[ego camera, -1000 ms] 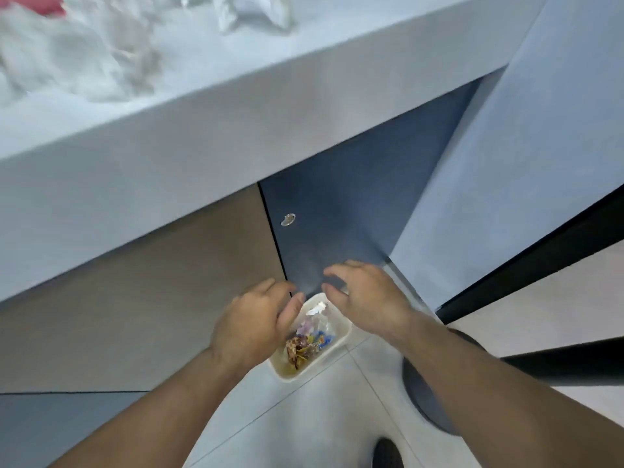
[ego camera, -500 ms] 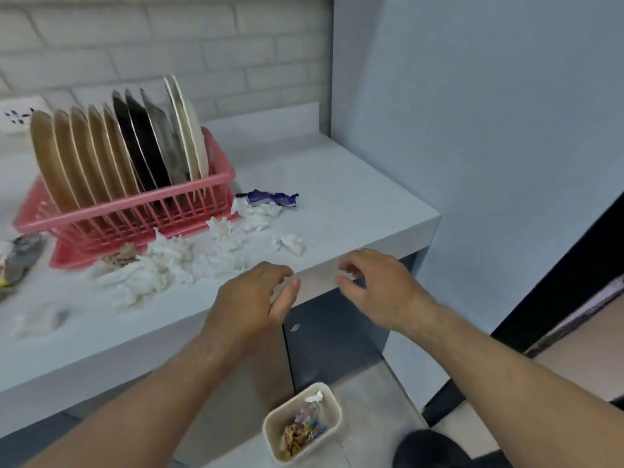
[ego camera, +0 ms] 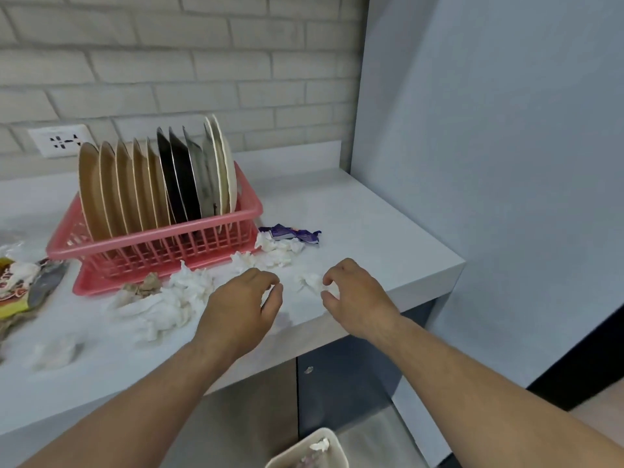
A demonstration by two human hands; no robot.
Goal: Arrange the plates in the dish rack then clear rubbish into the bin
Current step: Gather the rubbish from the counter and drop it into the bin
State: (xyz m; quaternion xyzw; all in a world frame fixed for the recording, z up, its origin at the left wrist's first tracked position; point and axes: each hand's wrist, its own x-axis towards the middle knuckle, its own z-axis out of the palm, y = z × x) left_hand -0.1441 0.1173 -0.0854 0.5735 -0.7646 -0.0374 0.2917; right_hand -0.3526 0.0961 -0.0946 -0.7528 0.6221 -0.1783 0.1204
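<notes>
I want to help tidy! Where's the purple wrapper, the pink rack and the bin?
purple wrapper point(ego camera: 290, 233), head view, crinkled middle.
pink rack point(ego camera: 169, 255), head view, front wall.
bin point(ego camera: 297, 446), head view, left rim.

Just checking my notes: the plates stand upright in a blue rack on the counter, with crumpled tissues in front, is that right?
Not quite: the head view shows a pink rack, not blue; the plates and tissues are as you say.

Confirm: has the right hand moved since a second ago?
Yes: the right hand rose from the bin to the counter, pinching a tissue wad.
</notes>
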